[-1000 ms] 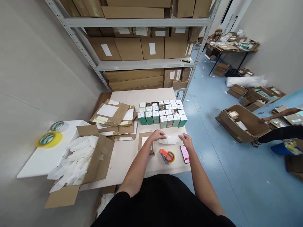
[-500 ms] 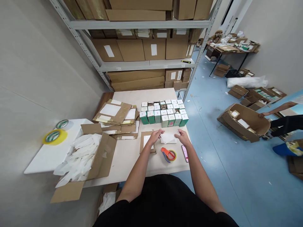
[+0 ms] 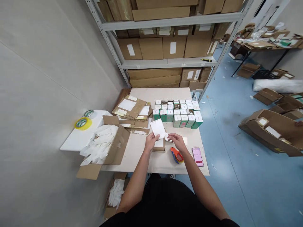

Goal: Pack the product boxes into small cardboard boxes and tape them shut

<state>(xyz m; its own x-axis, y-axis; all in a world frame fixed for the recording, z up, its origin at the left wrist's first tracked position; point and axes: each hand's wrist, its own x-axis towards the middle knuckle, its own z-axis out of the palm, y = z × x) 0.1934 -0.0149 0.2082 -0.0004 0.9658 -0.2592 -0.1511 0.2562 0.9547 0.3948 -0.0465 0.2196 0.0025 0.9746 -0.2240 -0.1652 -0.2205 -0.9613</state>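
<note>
Between thumb and fingers, my left hand [image 3: 151,142] holds a white paper label [image 3: 158,128] tilted up over the table. My right hand [image 3: 177,141] is closed at its fingertips on a smaller white slip [image 3: 167,137], just right of the label. Under the hands lies a flat cardboard mailer [image 3: 160,148] with a white label, partly covered. Scissors [image 3: 176,154] with orange-red handles rest below my right hand. Several green-and-white small boxes [image 3: 177,116] stand in rows beyond the hands. A phone [image 3: 198,157] with a pink screen lies to the right.
Labelled cardboard mailers [image 3: 132,108] are stacked left of the boxes. An open carton [image 3: 115,146] of white paper strips sits at the left, beside tape rolls [image 3: 82,123]. A metal shelf [image 3: 156,64] with cartons rises behind the table. A large open carton [image 3: 272,132] is on the floor at right.
My view has swung left. My left hand has raised the white label from the table, and my right hand has moved in closer to it, with the small slip at its fingertips.
</note>
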